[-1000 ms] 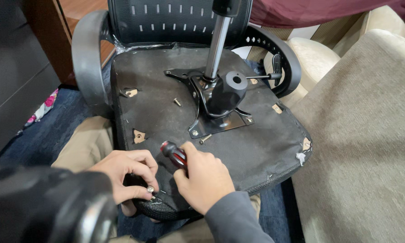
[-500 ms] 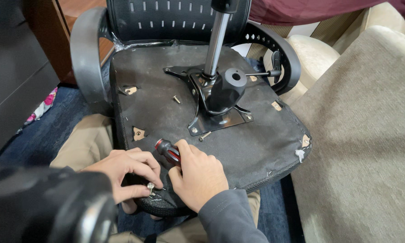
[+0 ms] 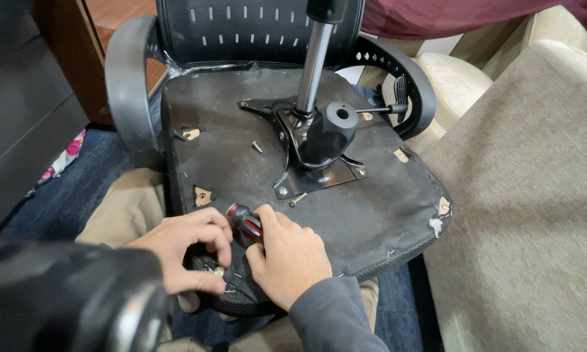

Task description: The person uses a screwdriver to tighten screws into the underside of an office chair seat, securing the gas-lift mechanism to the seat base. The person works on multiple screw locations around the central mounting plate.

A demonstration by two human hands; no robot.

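At the seat's near edge, the right hand (image 3: 290, 257) grips a red-and-black screwdriver (image 3: 244, 223), its handle tilted up and far-left; the left hand (image 3: 186, 251) beside it pinches a small screw (image 3: 219, 271)

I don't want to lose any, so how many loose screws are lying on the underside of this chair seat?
2. One loose screw lies left of the metal mounting plate; another screw lies at the plate's front edge. More may be hidden under the hands.
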